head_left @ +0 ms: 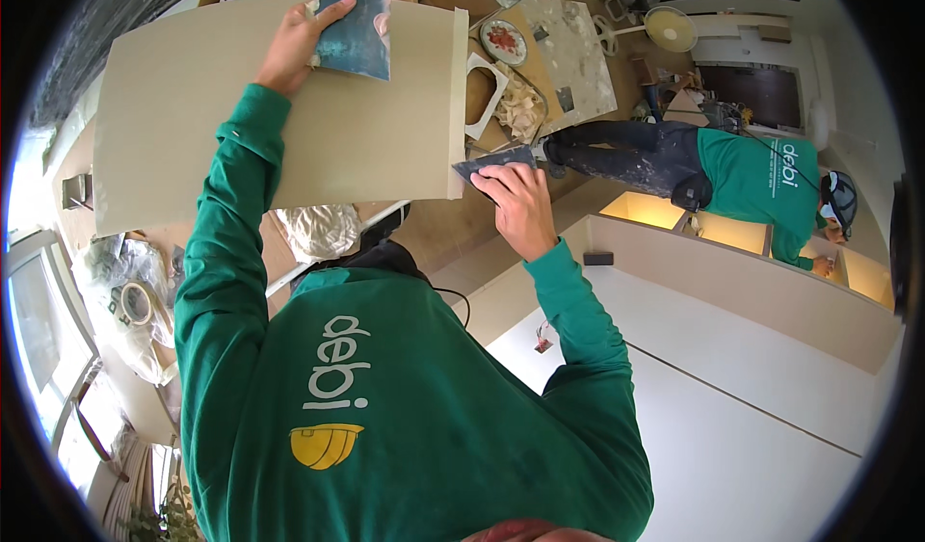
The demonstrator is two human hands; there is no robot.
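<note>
A large beige panel [193, 128] lies in front of me, with a paler strip along its right edge. Above its far side, my left hand [292, 49] grips a wide blue-grey filling knife [358, 33], thumb on its face and the other fingers mostly hidden. Pale smears mark the blade's edge. At the panel's near right corner, my right hand [520, 203] is closed on a dark flat scraper [493, 159]. Its pointed end meets or nearly meets the panel's edge; exact contact is not visible.
Beyond the panel's right edge are a round dish with red bits [503, 41], crumpled paper [521, 108] and a stained board [570, 60]. A co-worker in green [752, 181] reaches into lit shelves [723, 229] at right. Plastic wrapping and a tape roll [137, 303] lie at left.
</note>
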